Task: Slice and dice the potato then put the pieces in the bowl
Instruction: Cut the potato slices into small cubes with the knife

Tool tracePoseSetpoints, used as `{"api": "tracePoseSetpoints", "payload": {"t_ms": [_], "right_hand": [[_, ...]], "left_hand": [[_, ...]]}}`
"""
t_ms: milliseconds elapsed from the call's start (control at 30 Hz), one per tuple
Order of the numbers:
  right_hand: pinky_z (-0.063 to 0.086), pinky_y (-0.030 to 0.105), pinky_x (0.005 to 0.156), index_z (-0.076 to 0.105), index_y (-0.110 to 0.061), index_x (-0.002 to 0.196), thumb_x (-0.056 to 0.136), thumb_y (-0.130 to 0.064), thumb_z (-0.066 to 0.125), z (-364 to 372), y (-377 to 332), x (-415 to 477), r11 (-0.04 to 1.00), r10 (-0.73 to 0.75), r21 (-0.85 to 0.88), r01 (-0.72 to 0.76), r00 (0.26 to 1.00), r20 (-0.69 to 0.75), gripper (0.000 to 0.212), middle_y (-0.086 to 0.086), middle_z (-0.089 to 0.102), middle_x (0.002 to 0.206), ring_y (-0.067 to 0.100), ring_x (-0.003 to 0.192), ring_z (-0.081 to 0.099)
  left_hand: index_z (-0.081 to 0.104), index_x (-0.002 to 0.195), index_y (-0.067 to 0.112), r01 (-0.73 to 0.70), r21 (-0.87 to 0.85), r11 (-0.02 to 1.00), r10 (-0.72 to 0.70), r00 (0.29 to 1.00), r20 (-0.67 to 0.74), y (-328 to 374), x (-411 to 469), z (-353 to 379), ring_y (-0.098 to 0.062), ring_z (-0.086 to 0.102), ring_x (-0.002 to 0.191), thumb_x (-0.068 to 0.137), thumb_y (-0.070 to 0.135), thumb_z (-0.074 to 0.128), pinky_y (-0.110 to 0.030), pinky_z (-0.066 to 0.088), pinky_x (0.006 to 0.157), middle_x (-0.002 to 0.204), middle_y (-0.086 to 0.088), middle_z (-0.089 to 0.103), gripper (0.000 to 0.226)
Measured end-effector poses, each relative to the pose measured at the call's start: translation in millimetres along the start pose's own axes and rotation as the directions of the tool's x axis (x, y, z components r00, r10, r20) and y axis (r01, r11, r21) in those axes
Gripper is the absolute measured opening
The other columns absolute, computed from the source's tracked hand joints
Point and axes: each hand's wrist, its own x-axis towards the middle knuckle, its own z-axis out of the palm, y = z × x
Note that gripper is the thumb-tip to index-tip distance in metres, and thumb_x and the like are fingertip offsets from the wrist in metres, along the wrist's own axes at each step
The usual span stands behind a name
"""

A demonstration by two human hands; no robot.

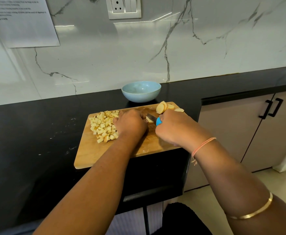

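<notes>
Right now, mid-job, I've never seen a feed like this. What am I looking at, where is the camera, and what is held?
No machine here: these are a person's two bare hands, seen by one wide-angle camera worn on the head, looking forward and down. A wooden cutting board lies on the black counter. On its left lies a pile of diced potato; near its far right corner, a few slices. The right hand grips a blue-handled knife. The left hand curls over a potato piece at the blade; its fingertips are hidden. Behind the board stands a blue bowl; no pieces show in it.
</notes>
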Motion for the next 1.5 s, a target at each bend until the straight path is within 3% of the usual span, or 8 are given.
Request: {"api": "tracePoseSetpoints", "payload": {"t_ms": [133, 267, 467, 633, 900, 1167, 1300, 1500], "right_hand": [[0.046, 0.029, 0.068, 0.049, -0.014, 0.128, 0.093, -0.019, 0.045, -4.0, 2.8, -18.9, 0.999, -0.023, -0.033, 0.024, 0.999, 0.025, 0.035, -0.002, 0.044, 0.078, 0.013, 0.067, 0.049], [0.049, 0.030, 0.066, 0.054, -0.013, 0.127, 0.093, -0.018, 0.046, -10.3, 15.4, -33.5, 1.000, -0.002, 0.010, 0.002, 0.999, 0.039, 0.035, 0.003, 0.057, 0.083, 0.015, 0.069, 0.057], [0.044, 0.028, 0.055, 0.053, -0.015, 0.127, 0.095, -0.019, 0.044, -18.0, 31.1, -29.7, 0.989, 0.023, 0.146, -0.013, 0.998, -0.066, 0.033, 0.008, 0.056, 0.075, 0.019, 0.059, 0.054], [0.041, 0.024, 0.049, 0.052, -0.020, 0.130, 0.096, -0.022, 0.043, -14.6, 33.9, -22.0, 0.986, 0.005, 0.166, 0.010, 0.996, -0.091, 0.034, 0.003, 0.053, 0.073, 0.013, 0.054, 0.049], [0.054, 0.034, 0.074, 0.049, -0.021, 0.135, 0.098, -0.026, 0.042, -0.8, 31.0, -7.6, 0.990, -0.028, 0.134, 0.040, 0.995, -0.093, 0.037, -0.003, 0.052, 0.086, 0.013, 0.073, 0.053], [0.045, 0.025, 0.081, 0.044, -0.021, 0.139, 0.099, -0.028, 0.042, 13.1, 12.6, 6.6, 0.999, -0.032, 0.027, 0.034, 0.996, -0.088, 0.041, 0.001, 0.058, 0.115, 0.012, 0.092, 0.050], [0.050, 0.031, 0.088, 0.051, -0.019, 0.131, 0.095, -0.028, 0.046, 16.0, 4.6, 13.8, 0.999, 0.001, -0.037, -0.003, 0.997, -0.074, 0.037, -0.003, 0.052, 0.097, 0.016, 0.093, 0.054], [0.051, 0.033, 0.086, 0.048, -0.020, 0.131, 0.097, -0.027, 0.043, 13.3, 8.6, -5.0, 0.999, 0.000, -0.047, -0.002, 0.999, -0.036, 0.035, -0.006, 0.048, 0.082, 0.016, 0.090, 0.056]], "left_hand": [[0.062, 0.077, 0.027, -0.003, 0.011, 1.000, 0.003, 1.000, -0.014, 1.6, -2.1, -0.2, -0.023, 0.044, 0.120, 0.091, 0.031, 0.057, -0.042, 0.031, 0.099, 0.107, 0.001, 0.064, 0.016], [0.060, 0.080, 0.027, -0.035, 0.031, 0.999, 0.035, 0.999, -0.022, 2.3, -4.9, -0.5, -0.023, 0.043, 0.121, 0.092, 0.032, 0.057, -0.042, 0.031, 0.099, 0.109, 0.000, 0.064, 0.014], [0.053, 0.121, 0.020, -0.084, 0.070, 0.994, 0.087, 0.995, -0.049, 8.8, -5.8, 4.9, -0.025, 0.052, 0.115, 0.087, 0.049, 0.052, -0.042, 0.041, 0.097, 0.115, -0.003, 0.062, 0.044], [0.040, 0.122, 0.015, -0.064, -0.022, 0.998, 0.063, 0.998, -0.027, 18.1, 1.8, 11.8, -0.022, 0.060, 0.094, 0.083, 0.042, 0.061, -0.037, 0.054, 0.081, 0.102, -0.005, 0.062, 0.052], [0.040, 0.126, 0.016, -0.039, -0.239, 0.970, 0.045, 0.999, 0.018, 1.2, 18.3, 7.2, -0.015, 0.053, 0.082, 0.084, 0.009, 0.065, -0.026, 0.043, 0.065, 0.101, -0.003, 0.062, 0.049], [0.043, 0.121, 0.017, -0.058, -0.287, 0.956, 0.067, 0.998, 0.022, -1.8, 17.8, 9.2, -0.013, 0.057, 0.081, 0.085, 0.012, 0.064, -0.020, 0.042, 0.057, 0.098, -0.002, 0.063, 0.042], [0.042, 0.106, 0.018, -0.057, -0.296, 0.953, 0.055, 0.998, -0.015, 0.7, 14.4, 11.3, -0.015, 0.054, 0.078, 0.084, 0.002, 0.056, -0.020, 0.033, 0.049, 0.094, -0.005, 0.063, 0.031], [0.045, 0.114, 0.011, -0.034, -0.331, 0.943, 0.032, 0.999, -0.012, 4.3, 12.5, 8.4, -0.014, 0.052, 0.080, 0.087, 0.005, 0.056, -0.018, 0.030, 0.051, 0.097, -0.005, 0.061, 0.030]]}}
